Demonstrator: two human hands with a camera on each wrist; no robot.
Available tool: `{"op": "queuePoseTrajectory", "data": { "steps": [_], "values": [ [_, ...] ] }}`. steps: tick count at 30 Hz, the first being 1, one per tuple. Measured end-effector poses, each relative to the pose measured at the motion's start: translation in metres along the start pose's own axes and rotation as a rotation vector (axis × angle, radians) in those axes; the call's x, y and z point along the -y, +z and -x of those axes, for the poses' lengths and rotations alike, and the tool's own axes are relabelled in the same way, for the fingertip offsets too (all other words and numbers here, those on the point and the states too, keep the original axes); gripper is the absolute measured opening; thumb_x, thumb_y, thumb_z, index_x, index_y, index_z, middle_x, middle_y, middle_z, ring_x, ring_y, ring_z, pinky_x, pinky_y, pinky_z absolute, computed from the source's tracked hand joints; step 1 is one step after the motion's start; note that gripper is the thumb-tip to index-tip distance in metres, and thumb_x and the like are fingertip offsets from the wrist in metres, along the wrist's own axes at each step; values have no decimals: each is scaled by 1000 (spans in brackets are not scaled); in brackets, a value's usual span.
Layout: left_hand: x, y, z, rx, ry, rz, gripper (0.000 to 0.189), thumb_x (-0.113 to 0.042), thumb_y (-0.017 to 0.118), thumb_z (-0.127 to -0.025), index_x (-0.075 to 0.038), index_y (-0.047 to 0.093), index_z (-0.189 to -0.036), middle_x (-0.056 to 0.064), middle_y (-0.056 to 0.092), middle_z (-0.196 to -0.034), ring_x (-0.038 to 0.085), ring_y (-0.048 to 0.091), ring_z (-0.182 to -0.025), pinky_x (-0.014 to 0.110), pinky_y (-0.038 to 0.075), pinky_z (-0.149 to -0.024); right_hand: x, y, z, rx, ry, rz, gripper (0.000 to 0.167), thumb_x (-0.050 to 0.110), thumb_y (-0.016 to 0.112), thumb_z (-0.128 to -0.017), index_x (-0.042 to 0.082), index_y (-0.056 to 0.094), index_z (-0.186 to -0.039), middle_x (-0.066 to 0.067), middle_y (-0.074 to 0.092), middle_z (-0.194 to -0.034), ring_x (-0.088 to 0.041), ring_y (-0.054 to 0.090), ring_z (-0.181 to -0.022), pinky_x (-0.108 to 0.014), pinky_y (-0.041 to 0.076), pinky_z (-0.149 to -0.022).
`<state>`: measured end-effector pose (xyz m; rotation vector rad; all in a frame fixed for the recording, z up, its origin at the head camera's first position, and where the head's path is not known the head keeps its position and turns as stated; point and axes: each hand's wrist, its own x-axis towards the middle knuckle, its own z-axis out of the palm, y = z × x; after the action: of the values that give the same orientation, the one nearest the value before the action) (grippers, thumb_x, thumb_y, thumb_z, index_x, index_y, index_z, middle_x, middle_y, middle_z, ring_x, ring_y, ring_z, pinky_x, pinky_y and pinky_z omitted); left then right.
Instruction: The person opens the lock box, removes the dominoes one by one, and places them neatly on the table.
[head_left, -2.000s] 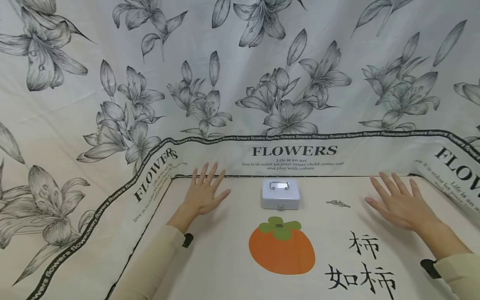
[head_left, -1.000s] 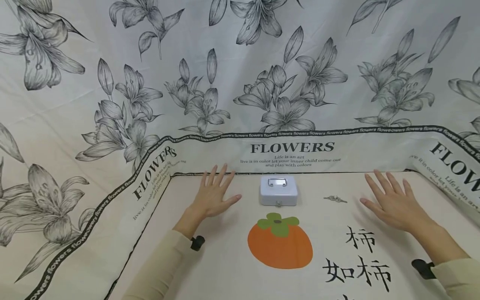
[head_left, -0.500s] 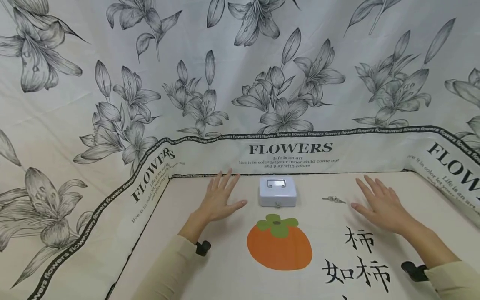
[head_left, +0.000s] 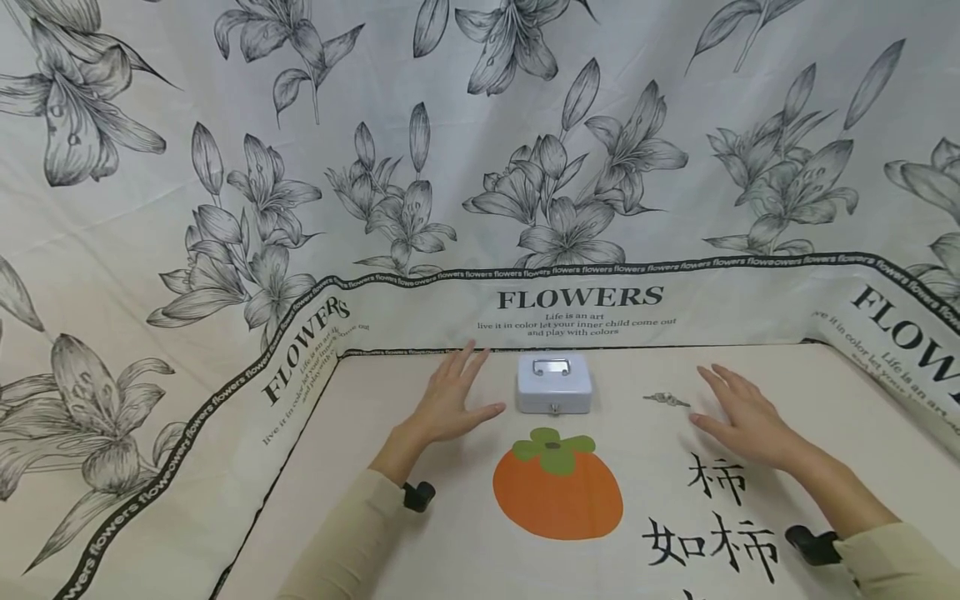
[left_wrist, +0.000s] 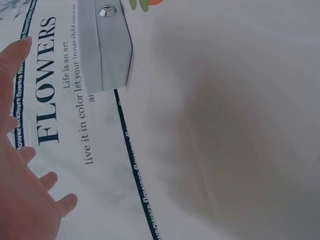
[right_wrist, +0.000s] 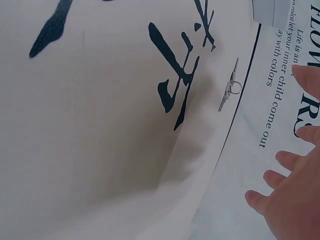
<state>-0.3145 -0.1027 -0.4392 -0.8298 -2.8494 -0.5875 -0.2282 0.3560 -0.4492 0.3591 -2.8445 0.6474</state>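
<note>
A white cash box (head_left: 554, 390) with a metal carrying handle on its lid and a lock at the front stands shut near the back of the table. To its right lie small keys on a ring (head_left: 666, 400). My left hand (head_left: 448, 407) hovers left of the box with fingers spread, apart from it. Just right of the keys, my right hand (head_left: 742, 421) hangs over the table, fingers extended and holding nothing. In the left wrist view the box's lock side (left_wrist: 114, 55) shows beyond the thumb. The keys (right_wrist: 230, 87) appear in the right wrist view.
The pale tablecloth (head_left: 450, 533) carries a printed orange persimmon (head_left: 558, 500) and black characters (head_left: 712, 542). A flower-printed curtain (head_left: 420, 308) rises behind the table and along both sides. Each wrist wears a black camera (head_left: 418, 497).
Both hands have moved inward, the left toward the cash box and the right toward the keys. The box and keys stay in place; the view has shifted slightly.
</note>
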Motion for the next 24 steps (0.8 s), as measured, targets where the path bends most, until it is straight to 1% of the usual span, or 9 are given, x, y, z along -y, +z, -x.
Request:
{"op": "queuePoseTrajectory", "data": {
  "steps": [2, 8, 13, 17, 21, 24],
  "values": [
    [-1, 1, -2, 4, -4, 26, 95, -65, 61, -92, -32, 12, -165, 1, 2, -173, 40, 8, -156, 65, 16, -118, 2, 1, -1, 13, 16, -9, 79, 28, 65, -99, -9, 23, -156, -42, 20, -154, -65, 20, -138, -82, 18, -100],
    [-4, 7, -7, 17, -7, 124, 93, -59, 68, -92, -29, 18, -165, 3, 7, -172, 38, 14, -155, 66, 21, -116, 5, 3, -3, 37, 27, -43, 77, 27, 66, -100, -9, 25, -155, -42, 22, -153, -65, 22, -136, -83, 20, -99],
    [-7, 12, -11, 11, -13, 208, 91, -47, 73, -92, -26, 22, -164, 5, 13, -171, 39, 21, -153, 64, 28, -114, 6, 6, -6, 45, 27, -72, 76, 26, 67, -99, -10, 28, -153, -42, 25, -152, -64, 24, -136, -81, 24, -99],
    [-8, 15, -14, 22, -18, 282, 91, -37, 76, -91, -24, 23, -164, 7, 16, -169, 37, 22, -152, 60, 29, -116, 7, 7, -7, 60, 47, -106, 76, 26, 66, -99, -11, 27, -153, -43, 25, -151, -64, 24, -135, -79, 26, -100],
    [-9, 21, -17, 27, -14, 338, 92, -32, 78, -90, -20, 24, -163, 11, 18, -168, 35, 22, -153, 55, 27, -118, 6, 9, -8, 80, 74, -136, 77, 26, 65, -100, -14, 26, -152, -44, 26, -149, -64, 26, -134, -77, 27, -102],
    [-9, 25, -20, 30, -29, 376, 96, -28, 80, -88, -19, 22, -164, 12, 18, -168, 32, 22, -154, 53, 25, -119, 5, 11, -10, 92, 90, -147, 77, 26, 65, -100, -16, 26, -151, -45, 26, -148, -64, 29, -133, -76, 29, -102]
  ]
}}
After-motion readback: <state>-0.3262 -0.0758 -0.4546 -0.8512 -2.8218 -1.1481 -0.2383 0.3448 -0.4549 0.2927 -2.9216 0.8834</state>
